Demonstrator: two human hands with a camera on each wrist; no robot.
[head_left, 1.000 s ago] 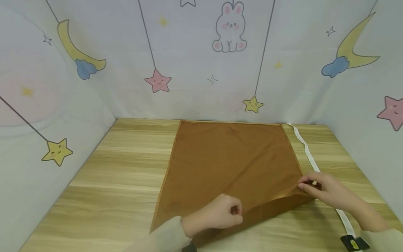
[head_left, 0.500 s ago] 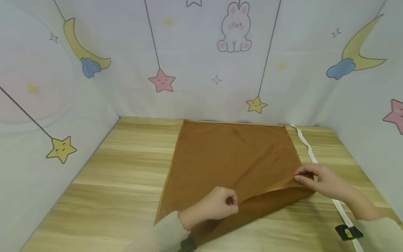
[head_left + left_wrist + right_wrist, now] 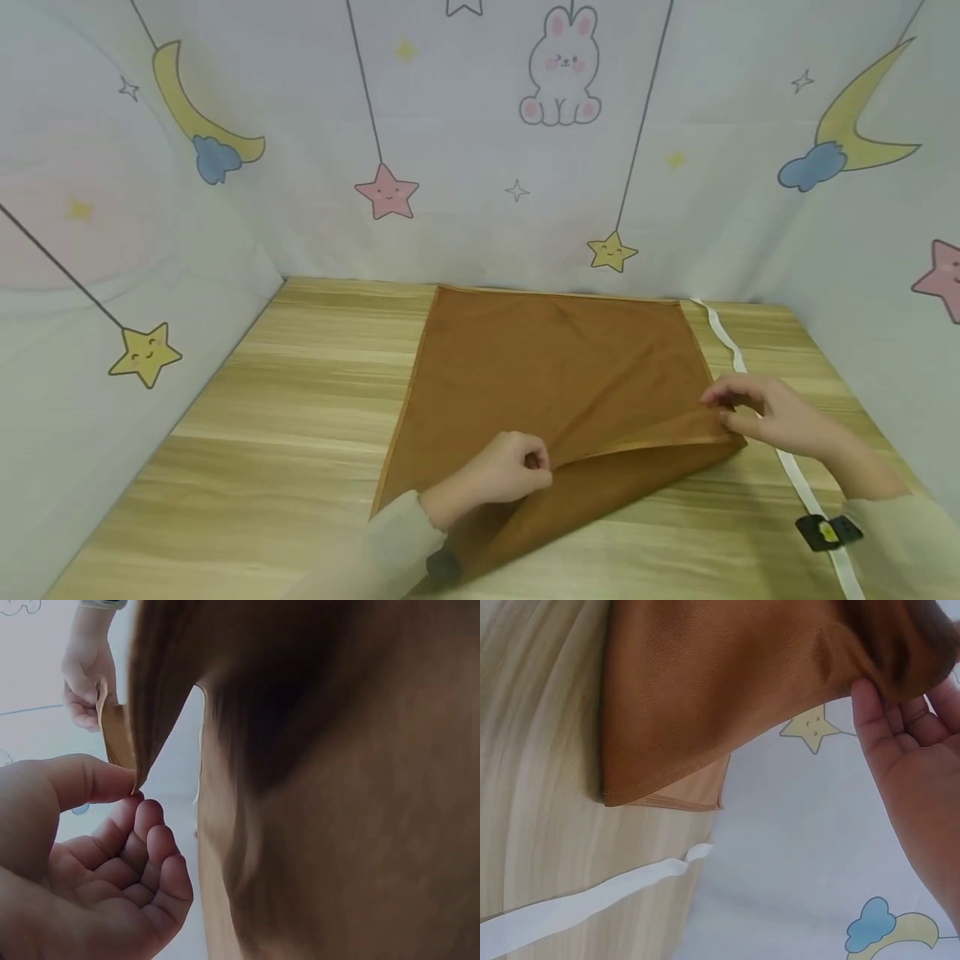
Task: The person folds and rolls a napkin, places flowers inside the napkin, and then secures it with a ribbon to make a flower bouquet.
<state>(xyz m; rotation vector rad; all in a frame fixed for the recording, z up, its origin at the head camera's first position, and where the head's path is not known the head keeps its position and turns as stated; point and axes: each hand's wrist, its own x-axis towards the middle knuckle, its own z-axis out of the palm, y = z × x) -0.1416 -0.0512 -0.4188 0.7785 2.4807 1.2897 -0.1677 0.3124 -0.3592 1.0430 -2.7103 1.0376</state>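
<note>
A brown cloth [image 3: 547, 367] with stitched hems lies over the middle of the wooden table, its near edge raised and folded back. My left hand [image 3: 506, 471] pinches that raised edge between thumb and forefinger, as the left wrist view shows the hem [image 3: 142, 769] caught there. Farther right, my right hand [image 3: 780, 417] grips the same edge near the cloth's right corner. In the right wrist view my right thumb [image 3: 870, 712] presses on the cloth [image 3: 705, 697], with other fingers partly hidden behind it. The underside of the cloth shows below the lifted edge.
A white strap [image 3: 798, 483] runs along the table's right side, passing under my right forearm. Bare wood [image 3: 285, 433] stretches to the left of the cloth. White printed curtains [image 3: 465, 242] close in the table at the back and sides.
Both hands have moved away from me, carrying the near edge of the cloth farther back over itself. More of the underside shows. The head view has shifted slightly.
</note>
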